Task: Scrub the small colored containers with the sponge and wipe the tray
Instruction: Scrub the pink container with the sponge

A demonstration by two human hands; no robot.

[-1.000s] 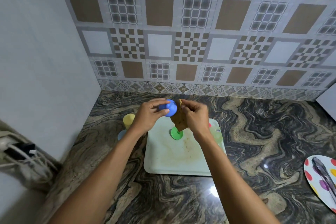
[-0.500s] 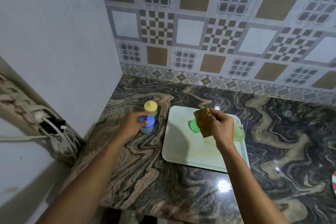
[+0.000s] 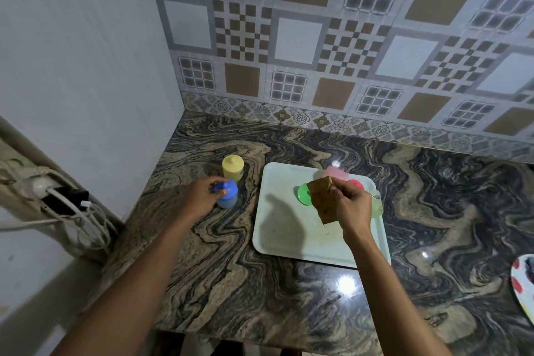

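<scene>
Swirled granite counter [image 3: 231,283] meets patterned tile wall [image 3: 297,40], bearing pale tray [image 3: 277,240].

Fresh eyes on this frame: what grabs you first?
The right hand pinches a brown sponge above the pale tray, mid-counter. Left of the tray, the left hand grips a blue container standing on the marbled counter, a yellow container just behind it.
</scene>
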